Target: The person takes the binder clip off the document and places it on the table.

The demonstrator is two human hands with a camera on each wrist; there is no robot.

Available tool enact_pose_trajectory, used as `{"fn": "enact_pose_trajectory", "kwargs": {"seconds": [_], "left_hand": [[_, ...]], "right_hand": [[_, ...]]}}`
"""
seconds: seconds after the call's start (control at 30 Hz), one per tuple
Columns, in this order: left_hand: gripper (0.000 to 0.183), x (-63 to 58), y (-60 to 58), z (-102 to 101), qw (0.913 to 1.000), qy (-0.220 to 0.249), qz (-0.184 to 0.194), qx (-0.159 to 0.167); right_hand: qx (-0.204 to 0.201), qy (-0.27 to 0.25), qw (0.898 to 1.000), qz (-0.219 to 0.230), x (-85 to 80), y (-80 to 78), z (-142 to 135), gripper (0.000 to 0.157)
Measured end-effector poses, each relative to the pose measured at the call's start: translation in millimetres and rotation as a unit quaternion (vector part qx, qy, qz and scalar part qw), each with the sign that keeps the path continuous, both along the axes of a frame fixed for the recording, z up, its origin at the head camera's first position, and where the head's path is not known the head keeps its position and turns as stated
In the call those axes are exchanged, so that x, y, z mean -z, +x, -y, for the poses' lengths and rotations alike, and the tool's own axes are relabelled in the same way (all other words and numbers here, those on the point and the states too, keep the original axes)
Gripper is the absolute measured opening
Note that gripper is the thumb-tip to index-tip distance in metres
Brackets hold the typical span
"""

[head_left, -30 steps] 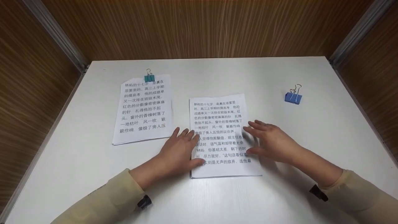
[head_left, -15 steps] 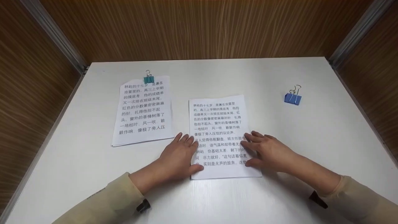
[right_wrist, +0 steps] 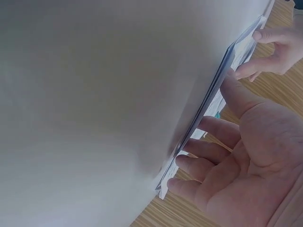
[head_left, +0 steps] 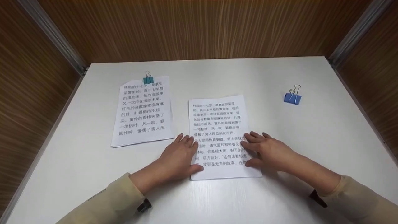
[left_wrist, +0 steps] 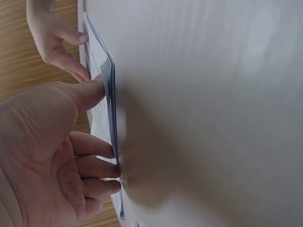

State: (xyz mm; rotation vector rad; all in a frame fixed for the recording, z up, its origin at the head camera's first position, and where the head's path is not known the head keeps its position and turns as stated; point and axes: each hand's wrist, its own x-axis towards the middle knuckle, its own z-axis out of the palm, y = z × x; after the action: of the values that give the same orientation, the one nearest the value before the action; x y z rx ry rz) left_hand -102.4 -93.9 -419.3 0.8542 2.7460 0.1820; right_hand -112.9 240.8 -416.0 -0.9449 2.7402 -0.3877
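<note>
A stack of printed paper point(head_left: 217, 118) lies at the middle of the table, its sheets seen edge-on in both wrist views. Along its left edge rests my left hand point(head_left: 178, 155), thumb on the top sheet and the other fingers point(left_wrist: 97, 166) at the side. My right hand point(head_left: 270, 152) mirrors it on the right edge, its thumb point(right_wrist: 239, 94) also over the top sheet and its fingers loosely bent against the sheets. Neither hand lifts the stack. To the left lies a second printed stack point(head_left: 141, 112) with a teal binder clip point(head_left: 148, 80) on its top edge.
A blue binder clip point(head_left: 292, 98) stands by itself at the right on the white table point(head_left: 230, 202). Wood-grain panels point(head_left: 205, 29) enclose the table at the back and both sides.
My right hand has come down along the right edge, nearer to me, and closer against the stack. The left hand has slid slightly nearer too. The papers and clips stay put.
</note>
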Motion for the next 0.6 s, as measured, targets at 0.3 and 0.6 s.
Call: {"fn": "enact_pose_trajectory", "kwargs": {"seconds": [0.3, 0.6], "left_hand": [[0.087, 0.1, -10.0, -7.0, 0.9998, -0.011, 0.015, 0.003], [0.086, -4.0, -0.3, -6.2, 0.9996, -0.022, 0.011, -0.011]], "right_hand": [[-0.006, -0.004, 1.0, -0.006, 2.2, -2.6, -5.3, 0.066], [0.002, -0.001, 1.0, -0.011, 2.2, -1.4, -7.3, 0.068]]}}
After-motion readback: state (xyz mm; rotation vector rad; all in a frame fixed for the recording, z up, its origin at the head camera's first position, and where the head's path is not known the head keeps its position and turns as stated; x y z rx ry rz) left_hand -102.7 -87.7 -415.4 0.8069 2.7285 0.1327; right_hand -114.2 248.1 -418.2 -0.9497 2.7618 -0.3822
